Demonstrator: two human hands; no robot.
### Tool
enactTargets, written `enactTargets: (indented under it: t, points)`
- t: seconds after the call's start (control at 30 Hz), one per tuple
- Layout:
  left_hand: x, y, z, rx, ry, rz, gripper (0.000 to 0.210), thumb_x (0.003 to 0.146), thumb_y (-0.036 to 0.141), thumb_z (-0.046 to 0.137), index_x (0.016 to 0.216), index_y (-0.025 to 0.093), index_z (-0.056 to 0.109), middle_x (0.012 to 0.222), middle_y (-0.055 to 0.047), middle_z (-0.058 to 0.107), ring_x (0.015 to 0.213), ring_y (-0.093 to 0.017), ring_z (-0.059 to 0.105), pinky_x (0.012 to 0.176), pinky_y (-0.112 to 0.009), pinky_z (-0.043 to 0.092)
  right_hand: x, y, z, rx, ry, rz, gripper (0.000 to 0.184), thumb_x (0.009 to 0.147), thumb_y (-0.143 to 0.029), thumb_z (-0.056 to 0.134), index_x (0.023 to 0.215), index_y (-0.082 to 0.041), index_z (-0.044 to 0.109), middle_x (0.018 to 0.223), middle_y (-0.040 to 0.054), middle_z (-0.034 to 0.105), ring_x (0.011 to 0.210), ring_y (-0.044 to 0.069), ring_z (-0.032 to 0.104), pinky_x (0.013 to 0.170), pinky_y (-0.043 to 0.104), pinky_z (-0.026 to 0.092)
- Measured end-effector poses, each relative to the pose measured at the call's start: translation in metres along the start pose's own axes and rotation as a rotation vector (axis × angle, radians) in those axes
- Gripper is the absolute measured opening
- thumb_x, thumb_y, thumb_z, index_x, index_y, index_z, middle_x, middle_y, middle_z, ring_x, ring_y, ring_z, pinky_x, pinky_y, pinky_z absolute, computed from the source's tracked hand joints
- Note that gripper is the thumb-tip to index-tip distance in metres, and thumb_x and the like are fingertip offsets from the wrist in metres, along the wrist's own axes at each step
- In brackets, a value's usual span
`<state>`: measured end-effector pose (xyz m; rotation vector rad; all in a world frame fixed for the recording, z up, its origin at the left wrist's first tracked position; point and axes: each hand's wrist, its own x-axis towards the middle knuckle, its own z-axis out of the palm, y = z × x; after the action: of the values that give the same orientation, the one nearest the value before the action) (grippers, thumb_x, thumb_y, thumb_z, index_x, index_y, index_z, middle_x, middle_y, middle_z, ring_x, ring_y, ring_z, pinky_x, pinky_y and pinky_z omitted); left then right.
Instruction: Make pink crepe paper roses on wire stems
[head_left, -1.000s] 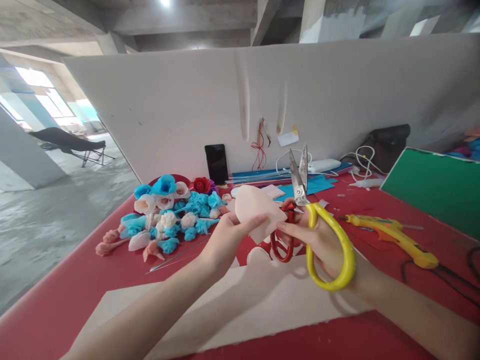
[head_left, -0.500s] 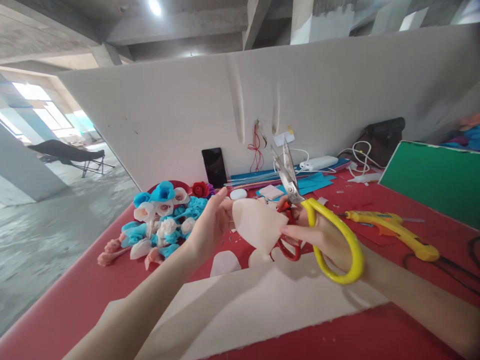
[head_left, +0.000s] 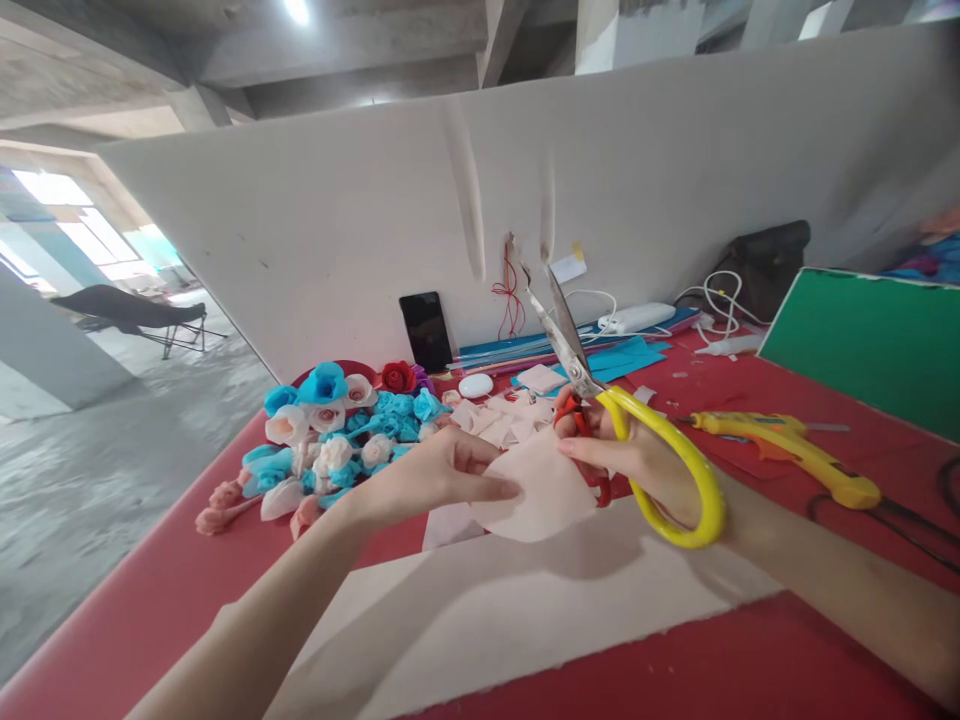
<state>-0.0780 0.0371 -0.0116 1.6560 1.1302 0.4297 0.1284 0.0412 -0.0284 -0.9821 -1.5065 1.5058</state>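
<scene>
My left hand (head_left: 450, 470) pinches the left edge of a pale pink, petal-shaped paper piece (head_left: 536, 490). My right hand (head_left: 626, 455) holds a pair of scissors (head_left: 574, 365), one handle a big yellow loop, the other red. The blades point up and away, slightly apart. Fingertips of my right hand also touch the upper right of the paper piece. Beneath both hands lies a large pale pink paper sheet (head_left: 480, 620). A smaller cut piece (head_left: 450, 527) rests at its far edge, partly covered by the held piece.
Blue, white and pink paper flowers (head_left: 330, 430) are heaped at left on the red table (head_left: 600, 670). Paper scraps (head_left: 502, 415) lie behind my hands. A yellow glue gun (head_left: 795, 460) with a cord is at right. A phone (head_left: 426, 332) leans on the white partition (head_left: 337, 230).
The paper piece has turned and lowered. My left hand, earlier upright beside it with the thumb raised, now reaches over and pinches its edge. The scissors remain in my right hand.
</scene>
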Motion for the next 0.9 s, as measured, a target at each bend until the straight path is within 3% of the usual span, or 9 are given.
enactTargets:
  t: [0.1, 0.2, 0.3, 0.5, 0.63, 0.77, 0.9]
  points:
    - [0.002, -0.002, 0.006, 0.008, -0.046, 0.008, 0.039, 0.072, 0.04, 0.063, 0.048, 0.013, 0.047, 0.049, 0.008, 0.028, 0.045, -0.004, 0.022, 0.041, -0.021, 0.014, -0.001, 0.003, -0.002, -0.087, -0.055, -0.002, 0.015, 0.075, -0.028, 0.055, 0.075, -0.019, 0.043, 0.057, -0.0059, 0.04, 0.044, 0.006, 0.039, 0.037, 0.017, 0.033]
    - [0.003, -0.003, 0.013, -0.03, -0.125, -0.066, 0.033, 0.07, 0.04, 0.064, 0.053, 0.014, 0.053, 0.049, 0.006, 0.039, 0.042, -0.004, 0.031, 0.037, -0.019, 0.02, -0.001, 0.007, -0.003, -0.108, -0.116, -0.019, 0.013, 0.075, -0.027, 0.055, 0.081, -0.02, 0.046, 0.062, -0.0052, 0.042, 0.043, 0.005, 0.038, 0.038, 0.018, 0.033]
    - [0.0, 0.002, 0.018, -0.076, -0.234, -0.135, 0.022, 0.071, 0.033, 0.064, 0.06, 0.014, 0.062, 0.049, 0.004, 0.051, 0.039, -0.006, 0.042, 0.035, -0.017, 0.03, -0.001, 0.005, -0.002, -0.051, -0.176, -0.028, 0.022, 0.075, -0.025, 0.056, 0.095, -0.023, 0.047, 0.069, -0.0048, 0.044, 0.044, 0.006, 0.037, 0.038, 0.02, 0.03]
    - [-0.006, 0.01, 0.023, -0.07, -0.345, -0.128, 0.018, 0.077, 0.027, 0.058, 0.07, 0.016, 0.071, 0.05, -0.001, 0.062, 0.041, -0.01, 0.055, 0.033, -0.016, 0.036, -0.007, -0.006, 0.001, -0.104, -0.209, -0.039, 0.028, 0.076, -0.03, 0.059, 0.099, -0.025, 0.045, 0.069, -0.0046, 0.043, 0.049, 0.007, 0.038, 0.041, 0.02, 0.028]
    - [-0.005, 0.008, 0.026, -0.093, -0.243, -0.1, 0.017, 0.078, 0.027, 0.058, 0.071, 0.015, 0.069, 0.054, -0.002, 0.065, 0.041, -0.01, 0.057, 0.036, -0.017, 0.039, -0.007, -0.008, 0.002, -0.12, -0.161, -0.027, 0.032, 0.073, -0.035, 0.062, 0.096, -0.023, 0.045, 0.076, -0.003, 0.044, 0.051, 0.006, 0.037, 0.039, 0.017, 0.03]
    - [-0.002, 0.005, 0.027, -0.282, -0.124, -0.074, 0.017, 0.079, 0.031, 0.058, 0.082, 0.016, 0.066, 0.062, -0.003, 0.068, 0.049, -0.013, 0.063, 0.043, -0.018, 0.044, -0.004, -0.009, 0.0, -0.115, -0.071, -0.02, 0.035, 0.069, -0.037, 0.065, 0.094, -0.022, 0.047, 0.073, -0.0027, 0.044, 0.048, 0.006, 0.036, 0.038, 0.018, 0.032]
    - [-0.001, 0.004, 0.027, -0.339, -0.059, -0.048, 0.019, 0.08, 0.034, 0.058, 0.081, 0.016, 0.065, 0.063, -0.003, 0.069, 0.05, -0.013, 0.064, 0.051, -0.022, 0.049, -0.003, -0.006, -0.002, -0.078, -0.034, -0.08, 0.024, 0.071, -0.03, 0.062, 0.089, -0.023, 0.047, 0.074, -0.0007, 0.049, 0.064, 0.013, 0.051, 0.058, 0.024, 0.045]
